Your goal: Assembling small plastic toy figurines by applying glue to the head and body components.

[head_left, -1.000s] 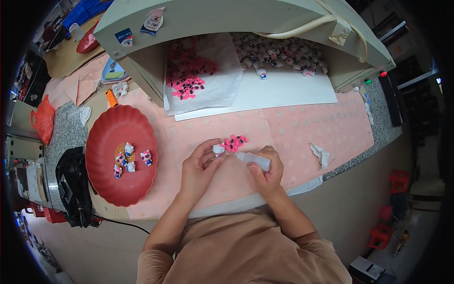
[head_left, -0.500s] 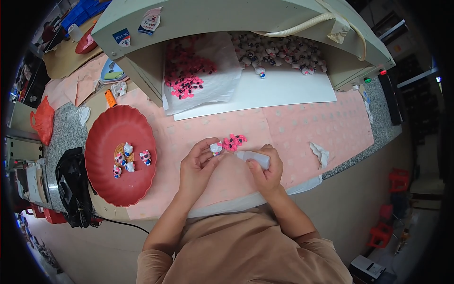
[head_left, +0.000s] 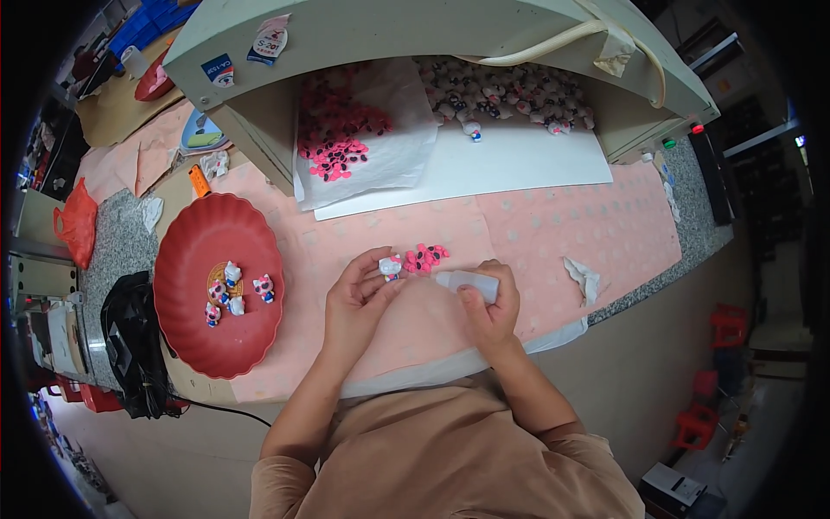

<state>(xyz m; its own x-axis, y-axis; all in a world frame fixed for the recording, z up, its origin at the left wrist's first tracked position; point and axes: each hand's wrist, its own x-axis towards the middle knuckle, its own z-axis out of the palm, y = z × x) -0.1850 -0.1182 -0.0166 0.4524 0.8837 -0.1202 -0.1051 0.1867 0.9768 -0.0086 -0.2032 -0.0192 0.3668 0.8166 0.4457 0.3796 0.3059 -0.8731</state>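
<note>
A figurine is being pinched, partly hidden, by the left hand. A bottle is being gripped, partly covered, by the right hand.

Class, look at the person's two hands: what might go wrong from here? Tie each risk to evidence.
1. The bottle in the right hand points toward the left hand; any liquid inside might wet it.
2. The small figure pokes out of the left hand's grasp, so it could slip.
3. Loose pink pieces lie beside the figure; a nudge might scatter them.
</note>
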